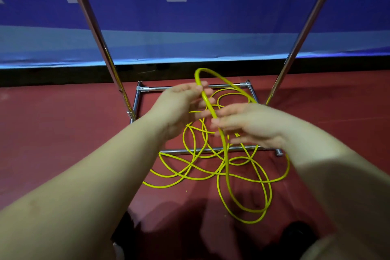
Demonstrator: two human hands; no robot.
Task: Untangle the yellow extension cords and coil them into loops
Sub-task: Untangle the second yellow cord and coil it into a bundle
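Yellow extension cord (226, 160) sprawls in a tangle on the red floor (63, 133), directly ahead of and below both hands, many crossed loops with no clear single axis. Nearest loop end lies close to the camera at lower centre-right; one strand rises from it, running roughly near-to-far up into the hands. Right hand (251, 124) sits slightly nearer, fingers spread loosely, strand passing by its fingertips; whether it pinches the cord I cannot tell. Left hand (181, 110) is a little farther and higher, fingers curled around the raised strand near the top of an arc that bends over and drops back toward the right side. Judgement: next move is feeding cord from the floor pile into a loop at the left hand; right hand is better placed to draw slack.

Obstacle: part of the tangle lies across the near bar of a chrome rack base (202, 151), and loops sit inside the frame, so cord may snag. Two chrome uprights (99, 42) flank the work area. Beyond, a blue banner (190, 17) backs the scene.
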